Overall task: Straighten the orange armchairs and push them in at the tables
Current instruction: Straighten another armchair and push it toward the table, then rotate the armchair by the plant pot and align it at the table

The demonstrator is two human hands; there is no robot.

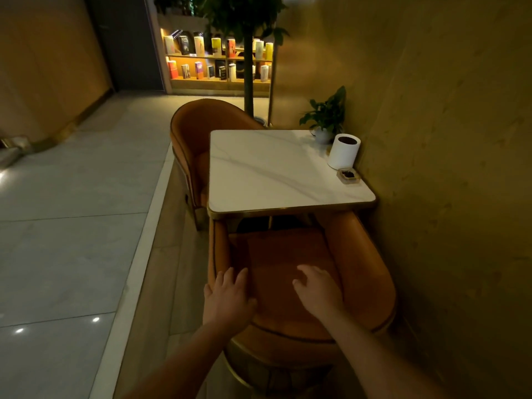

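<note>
An orange armchair (359,254) stands right below me, its open front tucked under the near edge of a white marble table (267,168) with a gold rim. My left hand (227,298) lies on the top of the chair's back at its left side, fingers fairly straight and reaching over toward the seat. My right hand (316,289) hovers or rests over the back near the seat cushion, fingers loosely bent, holding nothing. A second orange armchair (193,131) sits at the table's far left corner, turned at an angle to the table.
A wall runs along the right, close to the table and near chair. On the table's right side stand a white paper roll (344,151), a small tray (349,175) and a potted plant (326,116). A tree trunk (248,82) and a lit bookshelf (216,59) are behind. Tiled floor spreads left.
</note>
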